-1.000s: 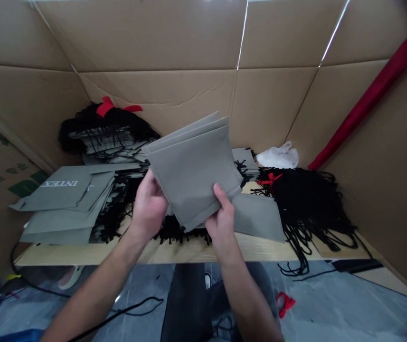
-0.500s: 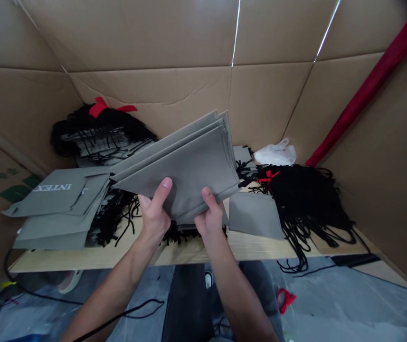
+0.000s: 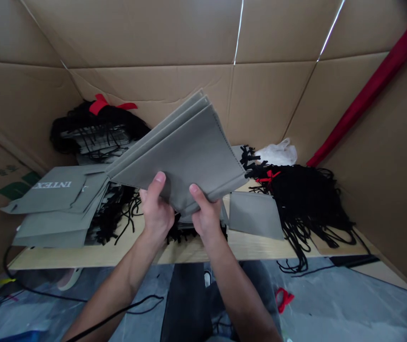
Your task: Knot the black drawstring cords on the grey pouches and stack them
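Note:
Both my hands hold a fanned stack of grey fabric bags lifted above the wooden table. My left hand grips the stack's lower edge with the thumb on top. My right hand pinches the same edge just to the right, thumb also on top. The stack tilts up and away, its layers spread apart at the far left corner. A single grey bag lies flat on the table right of my hands.
A pile of grey bags printed INTEX lies at the left. Black cords tied with red ribbon heap at the right, another bundle at the back left. A white plastic bag and cardboard walls surround the table.
The stack has turned and risen, its layers fanning out to the left. My hands have slid closer together along its lower edge.

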Motion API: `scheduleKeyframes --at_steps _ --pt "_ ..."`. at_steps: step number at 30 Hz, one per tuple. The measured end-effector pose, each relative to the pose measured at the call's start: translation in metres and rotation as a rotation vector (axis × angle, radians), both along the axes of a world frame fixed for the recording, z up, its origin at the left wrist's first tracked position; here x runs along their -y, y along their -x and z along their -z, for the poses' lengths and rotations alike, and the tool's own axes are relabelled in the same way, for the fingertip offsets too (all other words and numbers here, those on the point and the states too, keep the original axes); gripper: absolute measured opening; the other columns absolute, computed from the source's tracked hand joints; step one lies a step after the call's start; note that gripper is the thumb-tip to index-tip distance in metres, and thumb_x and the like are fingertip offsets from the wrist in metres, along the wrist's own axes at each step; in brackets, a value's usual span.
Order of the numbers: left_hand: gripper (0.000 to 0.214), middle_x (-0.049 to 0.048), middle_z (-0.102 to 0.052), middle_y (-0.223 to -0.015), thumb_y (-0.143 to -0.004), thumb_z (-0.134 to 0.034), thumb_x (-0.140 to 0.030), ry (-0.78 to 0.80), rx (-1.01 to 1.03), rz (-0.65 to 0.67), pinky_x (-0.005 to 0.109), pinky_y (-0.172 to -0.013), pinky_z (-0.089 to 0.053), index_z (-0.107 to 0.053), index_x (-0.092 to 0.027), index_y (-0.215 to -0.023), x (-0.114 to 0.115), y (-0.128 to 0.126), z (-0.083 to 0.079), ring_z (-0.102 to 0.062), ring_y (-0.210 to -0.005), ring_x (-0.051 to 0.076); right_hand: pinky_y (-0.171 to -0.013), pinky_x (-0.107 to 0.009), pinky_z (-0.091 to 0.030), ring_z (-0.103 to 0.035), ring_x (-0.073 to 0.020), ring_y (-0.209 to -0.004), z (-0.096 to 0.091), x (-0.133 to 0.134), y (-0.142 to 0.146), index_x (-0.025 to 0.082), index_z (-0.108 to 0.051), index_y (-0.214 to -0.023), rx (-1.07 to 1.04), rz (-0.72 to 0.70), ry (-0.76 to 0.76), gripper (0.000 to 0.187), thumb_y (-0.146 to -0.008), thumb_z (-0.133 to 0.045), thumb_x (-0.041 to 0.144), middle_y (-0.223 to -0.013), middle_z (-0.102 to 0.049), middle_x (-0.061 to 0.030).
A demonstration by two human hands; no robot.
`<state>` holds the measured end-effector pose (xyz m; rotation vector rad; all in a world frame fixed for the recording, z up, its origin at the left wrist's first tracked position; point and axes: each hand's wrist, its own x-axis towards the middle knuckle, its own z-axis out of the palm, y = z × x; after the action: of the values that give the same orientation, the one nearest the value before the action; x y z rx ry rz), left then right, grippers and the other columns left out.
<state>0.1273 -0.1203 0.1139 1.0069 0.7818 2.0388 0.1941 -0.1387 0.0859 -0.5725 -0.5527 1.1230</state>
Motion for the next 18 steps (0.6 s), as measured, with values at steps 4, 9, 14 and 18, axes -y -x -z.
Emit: scheduleKeyframes --at_steps 4,9,14,18 --pt "0.048 0.0055 -0.075 -0.139 -0.084 -0.079 -0.042 -0.026 -0.039 -0.017 0.04 -0.124 -0.052 -0.072 -0.026 -0.129 0.0 0.005 -0.003 -0.065 -0.142 0.028 -0.123 -0.048 -0.056 -0.07 -0.0302 -0.137 0.002 -0.002 -0.016 0.023 -0.068 -0.136 0.129 0.029 0.002 0.072 -0.073 -0.094 0.047 -0.141 -0.075 -0.0104" --pt "0.04 0.0052 -0.081 -0.112 -0.077 -0.092 -0.043 0.163 -0.236 0.052 0.03 -0.091 -0.066 -0.078 -0.023 -0.108 -0.007 0.041 -0.012 -0.078 -0.102 0.023 -0.111 -0.05 -0.062 -0.076 -0.0343 -0.123 0.003 -0.012 -0.066 0.019 -0.076 -0.12 0.361 0.002 0.106 0.06 -0.073 -0.098 0.049 -0.128 -0.081 -0.0129" --pt "0.038 0.0048 -0.074 -0.075 -0.066 -0.099 -0.043 0.418 -0.435 0.241 0.02 -0.04 -0.042 -0.08 -0.017 -0.086 -0.019 0.069 -0.012 -0.06 -0.053 0.014 -0.115 -0.05 -0.059 -0.075 -0.0312 -0.123 -0.004 -0.032 -0.1 0.022 -0.071 -0.122 0.529 -0.043 0.14 0.052 -0.079 -0.091 0.045 -0.13 -0.08 -0.0107" --pt "0.041 0.0056 -0.076 -0.078 -0.067 -0.097 -0.045 0.473 -0.517 0.26 0.021 -0.043 -0.046 -0.08 -0.019 -0.094 -0.03 0.071 -0.015 -0.063 -0.056 0.016 -0.122 -0.054 -0.053 -0.071 -0.0328 -0.131 -0.019 -0.05 -0.11 0.021 -0.068 -0.115 0.622 -0.025 0.167 0.042 -0.085 -0.085 0.045 -0.132 -0.079 -0.0126"
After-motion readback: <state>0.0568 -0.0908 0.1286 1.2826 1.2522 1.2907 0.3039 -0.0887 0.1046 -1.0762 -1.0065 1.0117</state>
